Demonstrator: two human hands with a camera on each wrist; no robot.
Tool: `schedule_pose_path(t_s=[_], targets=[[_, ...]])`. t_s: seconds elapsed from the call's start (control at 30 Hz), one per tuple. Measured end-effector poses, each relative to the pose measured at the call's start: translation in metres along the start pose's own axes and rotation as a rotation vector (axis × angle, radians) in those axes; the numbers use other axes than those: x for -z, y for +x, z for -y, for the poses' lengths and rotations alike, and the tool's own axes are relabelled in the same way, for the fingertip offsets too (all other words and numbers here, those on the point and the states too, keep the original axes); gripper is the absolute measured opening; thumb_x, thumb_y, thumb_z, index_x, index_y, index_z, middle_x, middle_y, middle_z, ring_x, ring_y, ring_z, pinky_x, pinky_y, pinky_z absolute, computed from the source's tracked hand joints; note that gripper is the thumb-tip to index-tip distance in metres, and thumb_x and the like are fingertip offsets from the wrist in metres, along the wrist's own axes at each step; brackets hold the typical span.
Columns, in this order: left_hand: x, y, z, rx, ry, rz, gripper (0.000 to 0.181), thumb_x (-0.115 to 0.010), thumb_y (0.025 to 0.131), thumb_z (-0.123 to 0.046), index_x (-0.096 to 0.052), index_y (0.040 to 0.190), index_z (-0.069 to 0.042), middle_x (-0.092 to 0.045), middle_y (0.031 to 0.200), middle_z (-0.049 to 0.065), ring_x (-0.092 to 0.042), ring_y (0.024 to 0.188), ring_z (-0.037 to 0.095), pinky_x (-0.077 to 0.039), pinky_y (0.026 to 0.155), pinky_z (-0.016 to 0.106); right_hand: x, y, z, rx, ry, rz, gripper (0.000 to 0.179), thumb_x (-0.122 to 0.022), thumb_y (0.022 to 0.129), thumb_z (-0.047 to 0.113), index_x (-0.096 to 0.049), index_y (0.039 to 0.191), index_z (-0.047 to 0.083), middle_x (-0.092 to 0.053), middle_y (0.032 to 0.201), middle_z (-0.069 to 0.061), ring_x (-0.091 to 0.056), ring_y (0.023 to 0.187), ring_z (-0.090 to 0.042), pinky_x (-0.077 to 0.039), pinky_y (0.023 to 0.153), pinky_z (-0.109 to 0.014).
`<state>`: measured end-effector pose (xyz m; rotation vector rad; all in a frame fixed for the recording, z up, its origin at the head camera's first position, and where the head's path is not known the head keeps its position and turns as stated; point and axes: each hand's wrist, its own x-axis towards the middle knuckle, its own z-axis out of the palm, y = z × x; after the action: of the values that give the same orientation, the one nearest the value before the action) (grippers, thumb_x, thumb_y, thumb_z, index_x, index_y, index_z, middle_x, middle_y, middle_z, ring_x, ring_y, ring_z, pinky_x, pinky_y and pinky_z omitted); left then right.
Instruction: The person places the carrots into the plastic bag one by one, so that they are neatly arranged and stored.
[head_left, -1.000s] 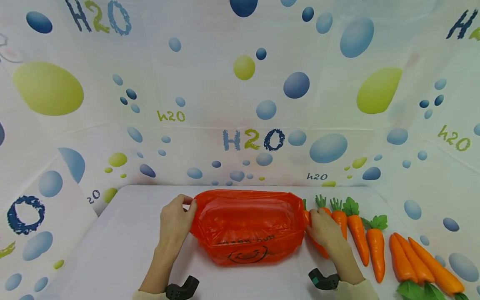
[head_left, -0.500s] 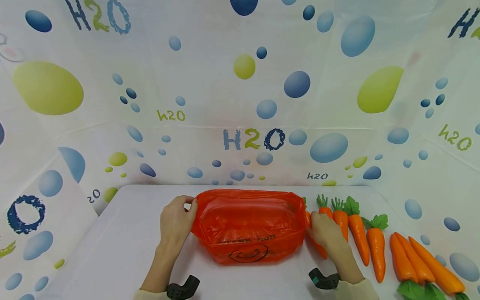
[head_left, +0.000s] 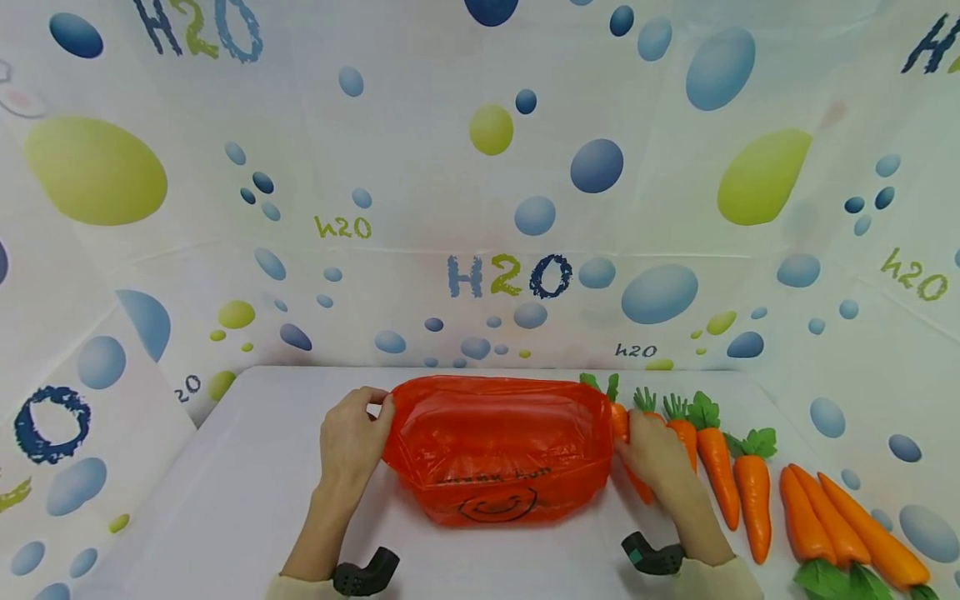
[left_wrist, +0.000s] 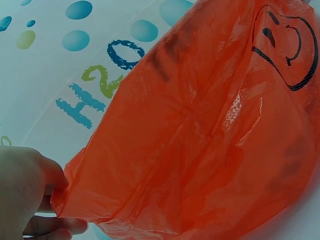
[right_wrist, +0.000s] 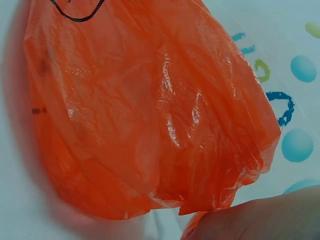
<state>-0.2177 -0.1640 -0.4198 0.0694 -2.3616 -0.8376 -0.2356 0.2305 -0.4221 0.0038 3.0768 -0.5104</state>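
A puffed-out red plastic bag (head_left: 502, 442) with a black smiley printed on it lies crosswise on the white table in the head view. My left hand (head_left: 354, 437) pinches its left corner between thumb and fingers; the left wrist view shows that grip on the bag's edge. At the other end, my right hand (head_left: 652, 450) pinches the bag's right corner, and a bit of red film shows beneath a finger (right_wrist: 250, 220) in the right wrist view. An orange carrot (head_left: 620, 421) with green leaves lies partly hidden between the bag and my right hand.
Several carrots (head_left: 717, 479) with leafy tops lie in a row right of my right hand. Farther right, three more carrots (head_left: 821, 521) point the other way, leaves toward me. A patterned sheet (head_left: 420, 167) hangs behind the white table (head_left: 247, 467).
My right hand has shifted slightly right. Carrot leaves behind the bag's upper right corner show more than before. My left hand stays on its corner.
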Motion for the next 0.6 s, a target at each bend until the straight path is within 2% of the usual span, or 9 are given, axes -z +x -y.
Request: schedule_pose_path(t_s=[0.3,0.43,0.6], targets=[[0.001,0.001,0.000,0.007,-0.004,0.008,0.017,-0.065,0.093,-0.018,-0.075,0.096,-0.003,-0.075,0.089,0.014,-0.065,0.068,0.024,-0.058,0.060,0.036,0.009,-0.004,0.001,-0.026,-0.010,-0.089,0.057,-0.070,0.092,0.028,-0.052,0.132,-0.010,-0.064,0.108,-0.024,-0.060,0.085,-0.032,-0.059,0.081,-0.052],[0.000,0.002,0.000,0.009,-0.004,0.018,0.017,-0.065,0.093,-0.017,-0.074,0.096,-0.003,-0.075,0.089,0.015,-0.065,0.069,0.026,-0.059,0.063,0.039,0.012,-0.005,0.002,-0.018,-0.022,-0.155,0.054,-0.069,0.092,0.029,-0.054,0.128,-0.010,-0.065,0.106,-0.024,-0.060,0.083,-0.033,-0.059,0.079,-0.052],[0.000,0.002,0.001,0.014,-0.003,0.028,0.018,-0.064,0.093,-0.017,-0.074,0.096,-0.003,-0.075,0.090,0.015,-0.066,0.071,0.027,-0.059,0.064,0.041,0.017,-0.007,0.005,-0.032,-0.001,-0.215,0.057,-0.066,0.093,0.029,-0.050,0.133,-0.010,-0.063,0.112,-0.027,-0.061,0.086,-0.035,-0.059,0.079,-0.053]])
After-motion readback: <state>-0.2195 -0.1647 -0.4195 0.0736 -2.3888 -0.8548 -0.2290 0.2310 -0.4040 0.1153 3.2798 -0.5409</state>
